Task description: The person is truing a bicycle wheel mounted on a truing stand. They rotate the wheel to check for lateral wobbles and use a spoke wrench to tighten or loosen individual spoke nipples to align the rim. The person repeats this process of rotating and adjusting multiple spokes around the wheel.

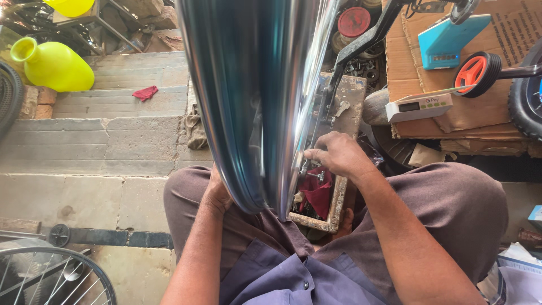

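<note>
A shiny wheel rim [248,101] stands on edge between the person's knees. The left hand [217,192] presses its outer edge, grip hidden; the right hand [339,153] pinches a small metal part (too small to identify) above a crowded tool tray [337,206].

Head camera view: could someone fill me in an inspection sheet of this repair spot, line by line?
Surface: stone steps, dusty.
Job's things: shiny wheel rim upright between the knees; rusty parts tray with a red cloth inside.
Clutter: yellow jug, red rag, cardboard, orange small wheel, spoked wheel.
Hands: left hand braces the rim's lower edge; right hand, fingers curled, at a small metal part over the tray; what it grips is unclear.
Cables: nothing seen.
Surroundings: black tyre at right, tins behind.
</note>
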